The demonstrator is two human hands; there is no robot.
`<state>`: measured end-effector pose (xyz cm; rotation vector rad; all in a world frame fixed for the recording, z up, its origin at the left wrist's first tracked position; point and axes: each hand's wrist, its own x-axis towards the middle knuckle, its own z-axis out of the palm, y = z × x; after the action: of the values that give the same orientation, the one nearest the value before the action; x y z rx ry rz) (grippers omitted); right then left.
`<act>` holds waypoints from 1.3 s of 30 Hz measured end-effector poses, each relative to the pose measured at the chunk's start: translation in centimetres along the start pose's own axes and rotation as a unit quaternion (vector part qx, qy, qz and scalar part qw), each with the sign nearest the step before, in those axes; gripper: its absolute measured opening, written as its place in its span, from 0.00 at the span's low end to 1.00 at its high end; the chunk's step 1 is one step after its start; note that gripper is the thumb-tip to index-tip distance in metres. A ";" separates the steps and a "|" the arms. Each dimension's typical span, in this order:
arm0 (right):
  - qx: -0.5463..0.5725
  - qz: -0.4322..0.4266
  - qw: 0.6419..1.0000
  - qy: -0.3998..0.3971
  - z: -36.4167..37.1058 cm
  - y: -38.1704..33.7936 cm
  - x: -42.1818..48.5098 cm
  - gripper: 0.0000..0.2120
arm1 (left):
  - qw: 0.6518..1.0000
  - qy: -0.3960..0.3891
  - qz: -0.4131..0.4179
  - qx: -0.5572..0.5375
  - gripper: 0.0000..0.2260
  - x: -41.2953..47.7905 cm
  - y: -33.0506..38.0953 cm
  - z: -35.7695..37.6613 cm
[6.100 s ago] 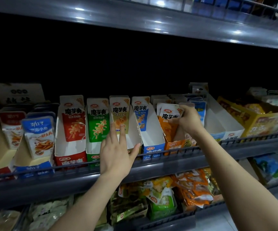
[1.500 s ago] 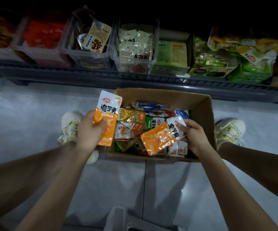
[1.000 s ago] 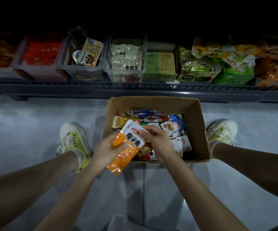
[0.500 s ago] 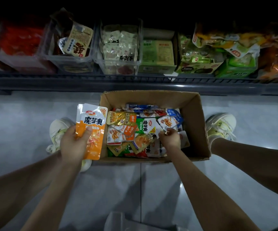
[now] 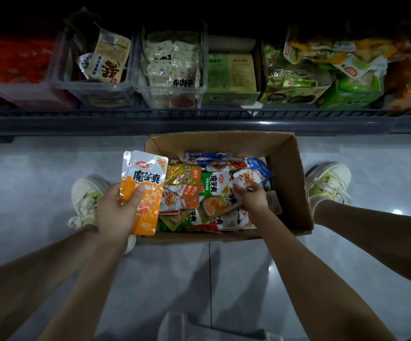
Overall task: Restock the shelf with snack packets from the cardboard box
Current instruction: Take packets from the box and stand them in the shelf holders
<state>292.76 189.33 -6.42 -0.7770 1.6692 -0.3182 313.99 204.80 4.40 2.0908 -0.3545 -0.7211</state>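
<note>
An open cardboard box (image 5: 295, 183) stands on the floor between my feet, filled with several mixed snack packets (image 5: 211, 183) in orange, green, gold, blue and white. My left hand (image 5: 115, 212) holds two orange packets (image 5: 147, 183) stacked together, upright, just left of the box's left wall. My right hand (image 5: 251, 196) is down inside the box on its right half. Its fingers are curled onto an orange-and-white packet (image 5: 215, 205) that lies tilted on the pile.
The lowest shelf (image 5: 199, 124) runs across the top behind a dark rail. It carries clear bins (image 5: 172, 70) and green cartons (image 5: 231, 77) of other snacks. My pale shoes (image 5: 88, 195) (image 5: 327, 183) flank the box on the grey tiled floor. A pale object (image 5: 187, 326) sits at the bottom edge.
Earlier I was at the upper shelf; then I bent to the box. My right hand passed an orange packet to the left, and now reaches into the box and closes on another.
</note>
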 end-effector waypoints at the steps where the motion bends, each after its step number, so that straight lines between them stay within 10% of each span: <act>1: 0.018 0.000 1.000 -0.006 -0.8 -0.1 -0.3 0.09 | 1.000 -0.002 -0.001 -0.006 0.07 -0.2 0.2 0.1; 20: 0.137 -0.204 0.942 -0.227 -11.8 -13.4 -18.5 0.10 | 0.980 -0.123 0.148 -0.044 0.04 -8.9 12.9 0.2; 39: 0.192 -0.314 0.913 -0.179 -15.0 -25.9 -26.4 0.15 | 0.945 -0.139 0.215 -0.203 0.05 -12.7 30.2 1.7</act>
<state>288.59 184.20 32.97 -0.9851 0.9337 -0.8699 303.33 192.44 32.80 1.4569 -0.7279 -0.7471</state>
